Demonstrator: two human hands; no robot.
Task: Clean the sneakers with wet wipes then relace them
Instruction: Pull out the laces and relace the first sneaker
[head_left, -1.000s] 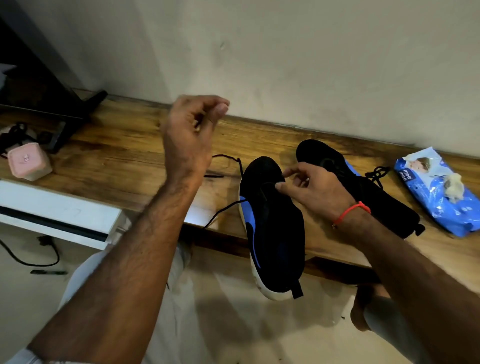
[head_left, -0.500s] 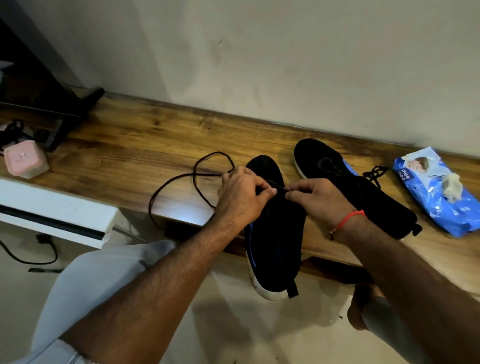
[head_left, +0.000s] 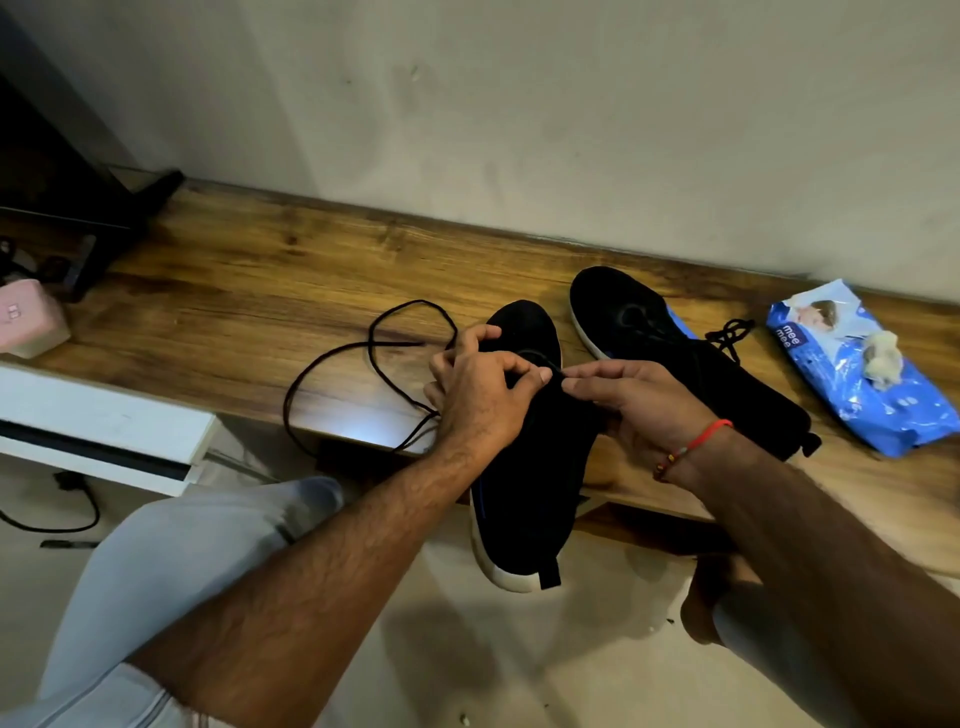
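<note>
Near sneaker (head_left: 524, 467) is lying on the front edge of the wooden shelf (head_left: 218, 312), toe toward the wall, heel hanging out past the edge over the floor. Black upper, white sole.

Left hand (head_left: 478, 395) is resting on the left side of this sneaker over the lacing area, fingers curled, thumb and forefinger pinching the black lace (head_left: 374, 358) at the top of the shoe. Right hand (head_left: 634, 400) is meeting it from the right, fingertips drawn together on the same stretch of lace; probably pinching it, though the lace is black on black there and hard to trace. A red thread band (head_left: 701, 441) is sitting on the right wrist.

Loose length of lace is trailing left from the hands, looping across the shelf and dipping over the front edge.

Second sneaker (head_left: 691, 364) is lying just right of the first, angled, with a knotted lace end beside it.

Blue pack of wipes (head_left: 862, 384) is lying further right, apart from the shoes, a crumpled used wipe (head_left: 880, 353) sitting on top.

Pink box (head_left: 28, 317) is sitting at the shelf's far left.
</note>
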